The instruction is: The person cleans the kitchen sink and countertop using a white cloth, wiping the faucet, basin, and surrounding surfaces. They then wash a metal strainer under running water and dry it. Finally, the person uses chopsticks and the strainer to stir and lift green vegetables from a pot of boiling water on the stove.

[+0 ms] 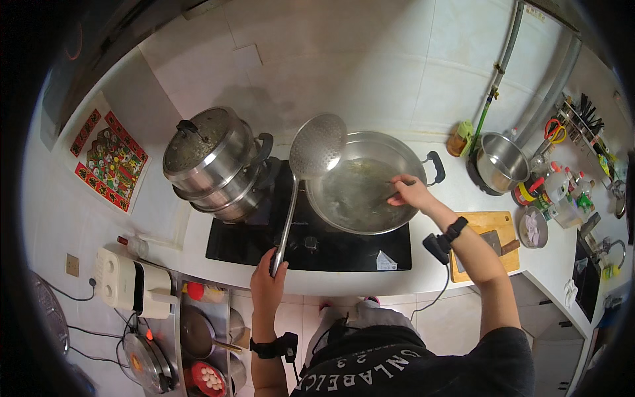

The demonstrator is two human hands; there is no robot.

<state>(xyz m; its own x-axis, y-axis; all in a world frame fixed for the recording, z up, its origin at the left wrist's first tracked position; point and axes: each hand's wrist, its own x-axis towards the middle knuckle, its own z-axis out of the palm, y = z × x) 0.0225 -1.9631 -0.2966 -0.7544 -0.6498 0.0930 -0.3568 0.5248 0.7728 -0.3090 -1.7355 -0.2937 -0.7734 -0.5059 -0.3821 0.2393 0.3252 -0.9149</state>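
Observation:
My left hand point(268, 280) is closed around the handle of a perforated metal skimmer point(318, 144), whose bowl is raised over the left rim of a wide steel pan point(367, 232). Cloudy liquid fills the lower part of this two-handled pan, which sits on a black cooktop point(347, 253). Over the pan's right side, my right hand point(409, 192) grips thin dark sticks, probably chopsticks; their far ends are hard to make out. To the left of the pan stands a steel steamer pot point(218, 164) in stacked tiers, with a glass lid on top.
Right of the cooktop, a wooden cutting board point(488, 218) carries a cleaver point(491, 243). Beyond it are a bowl point(544, 238), a steel pot point(501, 164) and several bottles point(555, 183). A white air fryer point(119, 288) and a shelf holding a frying pan point(196, 330) stand lower left.

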